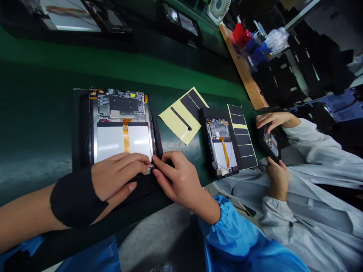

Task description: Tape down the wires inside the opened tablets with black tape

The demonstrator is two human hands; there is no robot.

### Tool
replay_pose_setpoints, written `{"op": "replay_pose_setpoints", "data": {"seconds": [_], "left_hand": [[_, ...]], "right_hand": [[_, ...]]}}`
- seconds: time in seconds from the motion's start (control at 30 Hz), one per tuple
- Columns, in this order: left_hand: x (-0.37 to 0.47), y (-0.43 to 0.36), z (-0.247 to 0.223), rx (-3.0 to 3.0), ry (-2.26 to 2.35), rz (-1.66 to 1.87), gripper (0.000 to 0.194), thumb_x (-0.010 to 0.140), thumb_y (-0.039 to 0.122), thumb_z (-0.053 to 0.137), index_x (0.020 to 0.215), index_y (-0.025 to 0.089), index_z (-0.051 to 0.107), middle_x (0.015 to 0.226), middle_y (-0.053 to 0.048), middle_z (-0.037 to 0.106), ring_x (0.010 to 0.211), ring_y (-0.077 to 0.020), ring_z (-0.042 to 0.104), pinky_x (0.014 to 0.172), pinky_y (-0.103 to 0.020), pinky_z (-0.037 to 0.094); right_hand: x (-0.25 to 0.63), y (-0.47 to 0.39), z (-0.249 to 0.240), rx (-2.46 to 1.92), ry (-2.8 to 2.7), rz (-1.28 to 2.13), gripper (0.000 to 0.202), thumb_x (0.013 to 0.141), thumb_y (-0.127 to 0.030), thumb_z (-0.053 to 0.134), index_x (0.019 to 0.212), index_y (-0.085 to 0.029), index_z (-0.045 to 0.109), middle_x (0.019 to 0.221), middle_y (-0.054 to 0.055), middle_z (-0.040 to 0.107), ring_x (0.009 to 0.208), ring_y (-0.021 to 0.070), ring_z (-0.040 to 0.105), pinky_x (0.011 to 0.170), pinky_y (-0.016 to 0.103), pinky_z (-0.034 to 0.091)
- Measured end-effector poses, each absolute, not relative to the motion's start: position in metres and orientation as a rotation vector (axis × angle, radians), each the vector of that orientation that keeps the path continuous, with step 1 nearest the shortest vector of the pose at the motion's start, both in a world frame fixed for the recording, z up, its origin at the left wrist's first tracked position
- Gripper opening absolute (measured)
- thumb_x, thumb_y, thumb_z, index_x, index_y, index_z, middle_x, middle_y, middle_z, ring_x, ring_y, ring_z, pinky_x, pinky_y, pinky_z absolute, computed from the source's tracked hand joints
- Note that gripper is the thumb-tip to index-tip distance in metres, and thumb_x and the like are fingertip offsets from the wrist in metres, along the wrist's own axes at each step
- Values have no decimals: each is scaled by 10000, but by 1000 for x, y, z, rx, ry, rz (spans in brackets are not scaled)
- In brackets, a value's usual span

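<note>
An opened tablet (141, 139) lies in front of me, with its circuit board (123, 105) at the far end and a white battery pack (110, 141) below it. An orange ribbon cable (126, 138) runs down the middle, and a thin red wire (160, 134) loops past the right edge. My left hand (119, 175) reaches over the near end, its fingers together and the tips at the lower right corner. At that corner my right hand (178, 175) pinches with thumb and forefinger. Whatever lies between the fingertips is too small to make out. A black patch (78, 198) covers my left wrist.
Right of the tablet lie a yellow sticker sheet (181, 113), a second opened tablet (221, 147) and a sheet of black strips (244, 141). A co-worker's hands (276, 177) hold another device (270, 145). More devices (181, 20) and a fan (218, 9) stand at the back.
</note>
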State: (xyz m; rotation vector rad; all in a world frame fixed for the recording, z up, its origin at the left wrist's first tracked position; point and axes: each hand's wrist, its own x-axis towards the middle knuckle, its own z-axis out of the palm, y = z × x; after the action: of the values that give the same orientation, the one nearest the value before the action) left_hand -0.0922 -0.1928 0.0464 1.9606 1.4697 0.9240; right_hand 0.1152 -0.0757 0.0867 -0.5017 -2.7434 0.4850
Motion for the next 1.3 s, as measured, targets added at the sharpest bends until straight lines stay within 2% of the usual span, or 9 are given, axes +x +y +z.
{"op": "replay_pose_setpoints", "data": {"seconds": [0.27,0.47,0.67,0.8,0.83,1.0,1.13,1.23,1.3], "left_hand": [[-101,-188,53,2064,1414,977,296,973,159,474,1235,266,562,1289,-32,660,1182,-189,649,1015,-256,532],[-100,-196,78,1760,1380,993,311,1028,207,474,1316,312,529,1363,-24,646,1279,-181,626,1084,-283,528],[-74,-199,106,1364,1482,1182,236,1045,371,481,1163,266,656,1145,-65,746,1076,-244,732,894,-340,636],[-63,-194,113,1343,1621,1223,282,1017,465,523,1039,244,696,985,-38,771,877,-210,750,735,-268,635],[-60,-193,115,1335,1643,1232,292,1008,476,536,1009,236,703,945,-34,770,840,-202,746,710,-255,630],[-51,-194,119,1369,1636,1184,290,1013,441,531,1020,237,737,989,-31,790,929,-203,760,850,-281,635],[-59,-194,106,1434,1830,1140,330,1034,462,499,1188,243,693,1030,-44,784,991,-217,753,826,-284,638],[-82,-174,83,1791,1992,1112,335,1045,396,481,1275,243,671,1247,-87,727,1177,-245,685,1010,-366,574],[-102,-148,67,2163,1816,987,345,1051,344,447,1265,246,699,1347,-111,680,1309,-268,605,1125,-447,487]], "right_hand": [[114,-66,91,-393,-2946,389,453,1048,-428,518,1324,-94,651,1130,180,682,1011,292,597,828,449,562],[114,-59,103,-594,-2283,1049,243,1038,-229,548,1215,-199,712,1004,70,702,936,186,665,841,354,574],[110,-69,125,-528,-2023,1485,179,877,-281,780,1046,-222,767,946,32,716,833,153,667,665,275,556],[109,-75,133,-609,-1922,1593,22,879,-220,739,870,-202,747,834,10,689,760,137,646,624,250,517],[109,-76,133,-621,-1922,1594,57,890,-200,708,835,-197,724,811,4,672,745,133,634,626,250,508],[117,-79,133,-561,-2070,1326,122,918,-148,566,813,-211,575,800,-5,585,753,144,578,671,278,484],[133,-75,136,-481,-2110,1145,111,954,-147,491,880,-228,506,850,17,557,793,169,568,690,306,487],[141,-62,137,-501,-2118,1048,112,999,-156,448,938,-233,502,902,36,555,845,187,568,748,337,501],[140,-50,133,-542,-2177,1075,121,1036,-178,425,969,-234,510,936,42,575,887,189,582,800,347,507]]}}
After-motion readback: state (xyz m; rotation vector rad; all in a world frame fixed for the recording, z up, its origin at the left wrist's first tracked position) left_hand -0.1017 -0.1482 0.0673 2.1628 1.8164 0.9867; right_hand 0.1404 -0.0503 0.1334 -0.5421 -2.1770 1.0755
